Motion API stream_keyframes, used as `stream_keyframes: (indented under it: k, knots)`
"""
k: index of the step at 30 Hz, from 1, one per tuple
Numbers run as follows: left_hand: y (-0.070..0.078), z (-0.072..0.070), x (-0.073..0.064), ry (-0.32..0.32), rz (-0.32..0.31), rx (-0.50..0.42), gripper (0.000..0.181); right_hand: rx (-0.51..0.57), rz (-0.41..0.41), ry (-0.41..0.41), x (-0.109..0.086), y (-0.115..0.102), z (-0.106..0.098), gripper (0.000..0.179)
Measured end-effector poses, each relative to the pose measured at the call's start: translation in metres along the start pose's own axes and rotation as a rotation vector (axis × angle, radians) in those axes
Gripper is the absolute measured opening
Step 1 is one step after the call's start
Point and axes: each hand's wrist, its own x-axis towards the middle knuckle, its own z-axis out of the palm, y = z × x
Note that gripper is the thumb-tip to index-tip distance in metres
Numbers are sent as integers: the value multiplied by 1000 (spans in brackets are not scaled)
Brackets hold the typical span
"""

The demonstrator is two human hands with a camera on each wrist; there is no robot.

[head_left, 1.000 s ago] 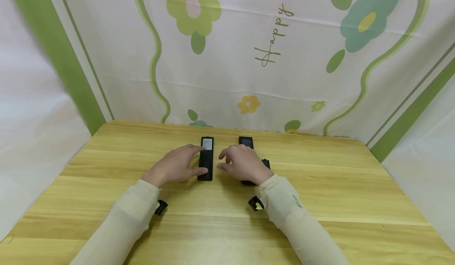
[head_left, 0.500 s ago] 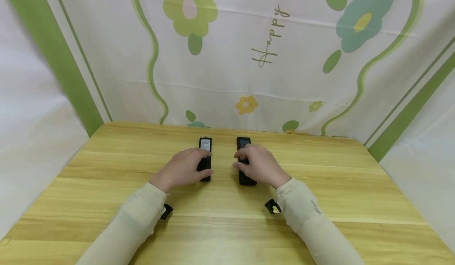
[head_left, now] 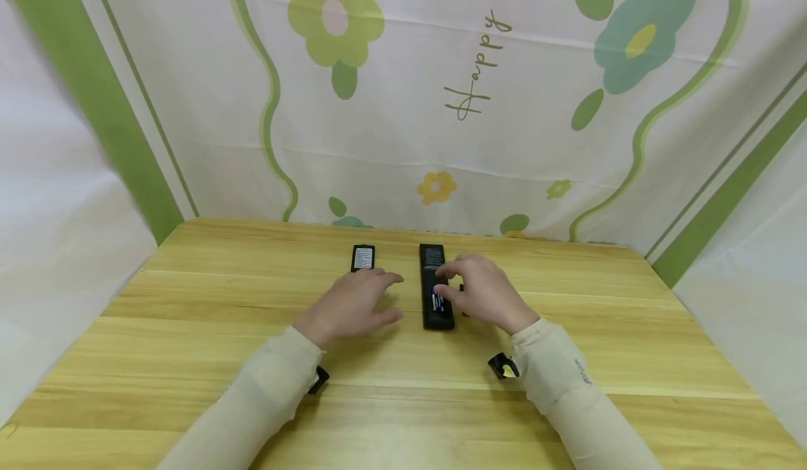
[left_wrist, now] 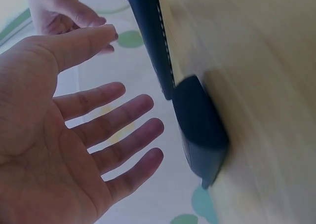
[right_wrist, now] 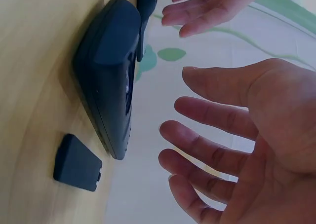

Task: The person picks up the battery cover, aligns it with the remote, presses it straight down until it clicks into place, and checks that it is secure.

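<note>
Two black remote controls lie face down on the wooden table in the head view. My left hand (head_left: 353, 305) hovers above the lower part of the left remote (head_left: 363, 257), covering all but its white-labelled end; its fingers are spread and hold nothing. Over the right edge of the other remote (head_left: 432, 277) hangs my right hand (head_left: 487, 295), fingers gently bent and apart from it. That remote's battery compartment is uncovered, and blue-and-silver batteries (head_left: 438, 300) show inside. Its loose battery cover (right_wrist: 77, 164) lies on the table beside it, mostly hidden by my right hand in the head view.
The pale wooden table (head_left: 189, 330) reaches back to a white curtain (head_left: 391, 106) printed with flowers and green lines. Black wrist pieces (head_left: 504, 366) stick out beneath both beige sleeves (head_left: 561, 375).
Both hands have shifted right. My right hand moved from the gap between the remotes to the right remote's far side, uncovering its batteries. My left hand slid inward over the left remote.
</note>
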Motion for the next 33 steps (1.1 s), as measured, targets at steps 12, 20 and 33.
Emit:
stream_keyframes:
  k: [12,20,33]
  knots:
    - [15,9,12,-39,-21,11,62,-34,13,13,-4,11,-1,27]
    - [23,14,18,-40,-22,17,62,-41,39,28,-11,20,-3,30]
    - [31,20,30,-91,-64,-6,70,-53,58,-11,-21,33,-5,35]
